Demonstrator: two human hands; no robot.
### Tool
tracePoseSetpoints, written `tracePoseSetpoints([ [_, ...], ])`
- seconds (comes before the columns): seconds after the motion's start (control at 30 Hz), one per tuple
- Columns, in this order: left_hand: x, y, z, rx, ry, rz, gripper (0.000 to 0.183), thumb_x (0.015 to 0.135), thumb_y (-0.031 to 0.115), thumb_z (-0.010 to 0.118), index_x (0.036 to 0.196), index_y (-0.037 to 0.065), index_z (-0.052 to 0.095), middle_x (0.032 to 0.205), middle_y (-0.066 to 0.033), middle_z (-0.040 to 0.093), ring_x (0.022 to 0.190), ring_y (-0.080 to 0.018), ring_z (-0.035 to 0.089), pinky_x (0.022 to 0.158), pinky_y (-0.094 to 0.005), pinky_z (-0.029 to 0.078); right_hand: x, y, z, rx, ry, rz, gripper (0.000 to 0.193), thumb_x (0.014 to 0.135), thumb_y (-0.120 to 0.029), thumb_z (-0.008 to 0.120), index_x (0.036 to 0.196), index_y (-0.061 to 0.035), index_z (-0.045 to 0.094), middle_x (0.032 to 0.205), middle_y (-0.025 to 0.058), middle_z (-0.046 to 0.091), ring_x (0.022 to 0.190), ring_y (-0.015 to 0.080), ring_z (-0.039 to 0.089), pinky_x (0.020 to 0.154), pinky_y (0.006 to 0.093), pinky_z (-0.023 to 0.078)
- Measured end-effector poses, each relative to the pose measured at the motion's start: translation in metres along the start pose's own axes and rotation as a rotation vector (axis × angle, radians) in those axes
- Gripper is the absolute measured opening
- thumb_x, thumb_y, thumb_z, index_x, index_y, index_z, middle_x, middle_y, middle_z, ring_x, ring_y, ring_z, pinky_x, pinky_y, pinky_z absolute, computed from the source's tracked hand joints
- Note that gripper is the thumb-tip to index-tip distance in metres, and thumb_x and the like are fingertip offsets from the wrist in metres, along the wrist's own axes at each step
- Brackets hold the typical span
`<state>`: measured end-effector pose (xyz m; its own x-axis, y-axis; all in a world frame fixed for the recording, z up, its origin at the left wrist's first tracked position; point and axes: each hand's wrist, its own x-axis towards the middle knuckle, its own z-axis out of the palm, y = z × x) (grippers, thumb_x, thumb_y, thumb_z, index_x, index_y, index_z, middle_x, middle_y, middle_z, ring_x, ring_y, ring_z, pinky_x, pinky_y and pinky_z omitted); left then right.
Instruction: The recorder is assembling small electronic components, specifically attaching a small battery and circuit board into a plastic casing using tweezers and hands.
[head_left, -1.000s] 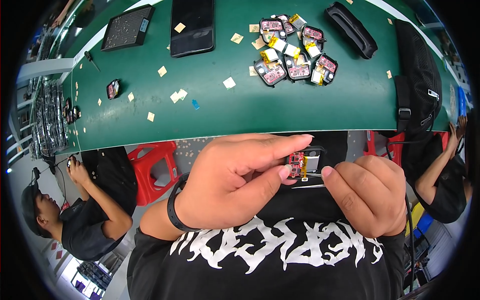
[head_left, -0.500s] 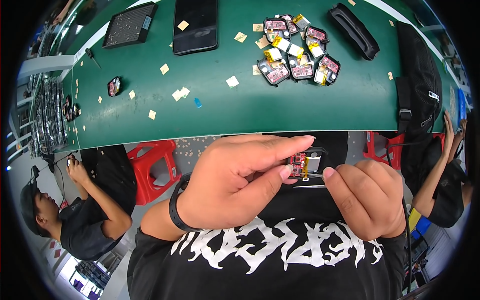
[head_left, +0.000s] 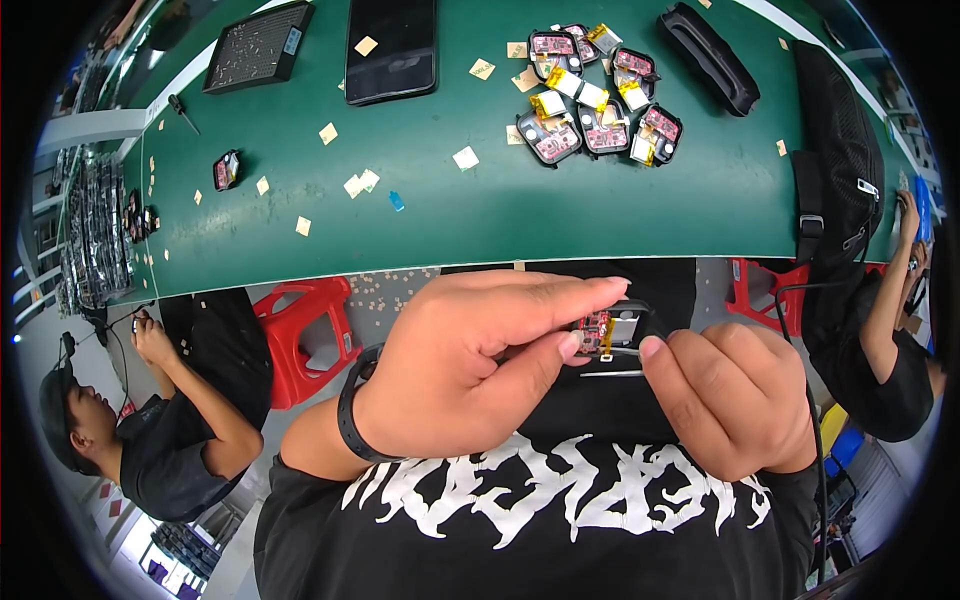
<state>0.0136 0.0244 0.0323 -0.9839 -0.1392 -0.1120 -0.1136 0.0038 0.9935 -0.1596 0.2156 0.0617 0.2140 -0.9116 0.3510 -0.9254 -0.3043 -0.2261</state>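
Between thumb and fingers, my left hand [head_left: 465, 350] grips a small black device casing [head_left: 645, 312] over my lap, just off the table's near edge. Inside it a red circuit board [head_left: 594, 328] lies beside a silver battery [head_left: 624, 327] with yellow tape. Closed in a pinch, my right hand [head_left: 735, 395] holds thin metal tweezers [head_left: 615, 374]. One prong reaches the casing's lower edge near a small white connector [head_left: 606, 357]; the other shows below it. My fingers hide the casing's left side and the tweezers' rear.
On the green table [head_left: 300, 270] lie several open casings with batteries [head_left: 604, 135], one more small casing [head_left: 228, 170], a black tablet-like slab [head_left: 392, 50], a screw tray [head_left: 258, 50], a screwdriver [head_left: 184, 112], a black case [head_left: 708, 60] and a bag [head_left: 840, 150]. People sit at both sides near red stools [head_left: 308, 340].
The casing has tilted slightly in my left hand, and my right hand has shifted a little left with the tweezers. At the right, the other person's arms have moved.
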Motion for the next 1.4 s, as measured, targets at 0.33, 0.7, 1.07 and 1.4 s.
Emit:
tracePoseSetpoints([
  [0.33, -0.002, -0.001, 0.002, -0.204, 0.044, -0.095, 0.037, 0.099, -0.006, 0.056, 0.136, -0.007, 0.06, 0.125, -0.0176, 0.069, 0.105, -0.0172, 0.071, 0.09, -0.0284, 0.059, -0.002, -0.003, 0.005, -0.029, 0.036, 0.054, 0.033, 0.067, -0.002, 0.072, 0.098, 0.0098, 0.071, 0.081, 0.0112, 0.062, 0.063, 0.0182, 0.055, 0.044, 0.0251, 0.039],
  [0.7, 0.003, -0.004, -0.003, -0.094, -0.012, -0.091, 0.036, 0.098, -0.008, 0.056, 0.134, -0.005, 0.063, 0.117, -0.0147, 0.073, 0.102, -0.0145, 0.071, 0.091, -0.0261, 0.055, -0.002, 0.005, 0.005, 0.039, 0.004, 0.024, 0.031, 0.067, -0.001, 0.071, 0.096, 0.0093, 0.07, 0.08, 0.0099, 0.061, 0.063, 0.0164, 0.055, 0.043, 0.0239, 0.039],
  [1.07, 0.004, -0.008, -0.001, -0.248, 0.023, -0.143, 0.038, 0.099, -0.006, 0.056, 0.137, -0.006, 0.059, 0.117, -0.0145, 0.072, 0.101, -0.0141, 0.07, 0.09, -0.0269, 0.056, -0.005, 0.002, 0.008, -0.041, 0.012, 0.04, 0.033, 0.068, -0.001, 0.072, 0.099, 0.01, 0.071, 0.081, 0.0122, 0.062, 0.063, 0.0181, 0.055, 0.043, 0.0245, 0.036],
  [1.4, 0.001, -0.006, 0.006, -0.531, 0.008, -0.235, 0.047, 0.096, -0.014, 0.051, 0.143, -0.009, 0.051, 0.133, -0.0158, 0.063, 0.117, -0.0192, 0.065, 0.097, -0.03, 0.055, -0.009, -0.001, 0.012, -0.036, 0.054, 0.064, 0.036, 0.066, -0.004, 0.071, 0.1, 0.0074, 0.072, 0.082, 0.0111, 0.063, 0.063, 0.018, 0.056, 0.045, 0.0255, 0.039],
])
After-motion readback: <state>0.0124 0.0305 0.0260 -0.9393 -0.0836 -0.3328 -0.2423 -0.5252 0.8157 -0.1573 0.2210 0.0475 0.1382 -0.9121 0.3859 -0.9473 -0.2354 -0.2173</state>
